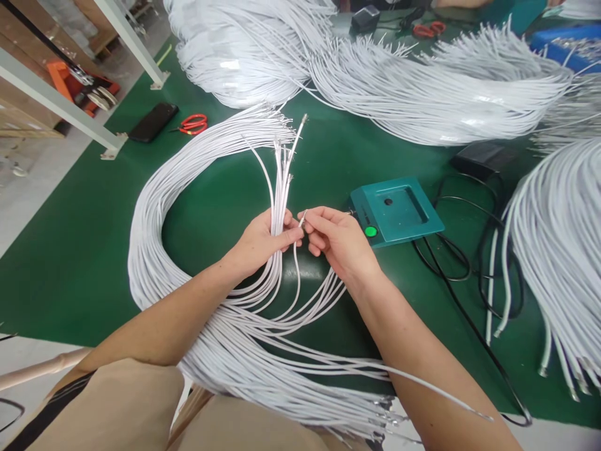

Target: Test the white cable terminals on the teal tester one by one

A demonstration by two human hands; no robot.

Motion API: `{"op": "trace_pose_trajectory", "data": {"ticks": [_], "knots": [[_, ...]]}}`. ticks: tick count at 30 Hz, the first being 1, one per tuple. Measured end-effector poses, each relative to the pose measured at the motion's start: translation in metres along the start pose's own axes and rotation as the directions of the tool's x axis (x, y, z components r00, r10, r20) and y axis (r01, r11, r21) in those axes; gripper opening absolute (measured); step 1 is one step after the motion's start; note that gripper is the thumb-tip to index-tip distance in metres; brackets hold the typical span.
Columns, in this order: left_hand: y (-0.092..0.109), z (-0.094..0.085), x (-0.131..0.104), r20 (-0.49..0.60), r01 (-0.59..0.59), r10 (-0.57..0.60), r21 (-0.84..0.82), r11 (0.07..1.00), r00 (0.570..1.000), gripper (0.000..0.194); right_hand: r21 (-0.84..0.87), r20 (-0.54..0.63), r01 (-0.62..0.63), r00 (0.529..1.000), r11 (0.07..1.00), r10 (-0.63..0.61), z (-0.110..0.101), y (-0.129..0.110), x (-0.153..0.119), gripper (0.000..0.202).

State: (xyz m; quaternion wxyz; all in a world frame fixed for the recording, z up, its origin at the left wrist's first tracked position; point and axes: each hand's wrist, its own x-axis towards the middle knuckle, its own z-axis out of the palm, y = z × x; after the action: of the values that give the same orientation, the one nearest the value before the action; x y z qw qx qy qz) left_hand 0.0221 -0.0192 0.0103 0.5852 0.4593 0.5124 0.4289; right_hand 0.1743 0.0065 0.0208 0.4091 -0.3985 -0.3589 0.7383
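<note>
Several white cables (280, 181) stand upright in my left hand (270, 235), which is closed around them below their ends. One more white cable (297, 269) rises to the gap between both hands, its tip between my left thumb and the fingers of my right hand (331, 235). That right hand pinches the cable's end. The cables belong to a large curved bundle of white cables (150, 219) that loops on the green table under my forearms. Right beside my right hand sits a teal device (399, 210) with a lit green button (370, 232).
More white cable bundles lie at the back (422, 100) and right (563, 232). Red-handled scissors (193, 124) and a black phone (154, 122) are at the left. A black adapter (483, 160) and cords (451, 282) lie right of the device. A blue bin (570, 47) stands far right.
</note>
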Motion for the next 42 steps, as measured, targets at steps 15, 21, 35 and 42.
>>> {"op": "trace_pose_trajectory", "data": {"ticks": [15,21,35,42], "knots": [[0.004,-0.002,-0.002,0.094,-0.062,0.061,0.012,0.998,0.994,0.022,-0.363,0.032,0.159,0.987,0.918,-0.158,-0.006,-0.01,-0.002,0.015],[0.004,-0.007,-0.004,0.09,-0.128,0.114,0.161,0.979,0.989,0.038,-0.288,0.016,0.051,0.999,0.956,-0.049,-0.003,-0.005,0.0,0.012],[0.0,-0.008,0.0,0.154,-0.061,0.065,-0.028,0.998,0.986,0.037,-0.507,0.117,0.193,0.981,0.84,-0.154,-0.007,-0.004,0.0,0.02],[0.006,-0.006,0.002,0.191,0.289,-0.229,-0.41,0.865,0.955,0.04,-0.906,0.365,0.423,0.778,-0.003,-0.512,-0.009,0.006,-0.002,0.026]]}}
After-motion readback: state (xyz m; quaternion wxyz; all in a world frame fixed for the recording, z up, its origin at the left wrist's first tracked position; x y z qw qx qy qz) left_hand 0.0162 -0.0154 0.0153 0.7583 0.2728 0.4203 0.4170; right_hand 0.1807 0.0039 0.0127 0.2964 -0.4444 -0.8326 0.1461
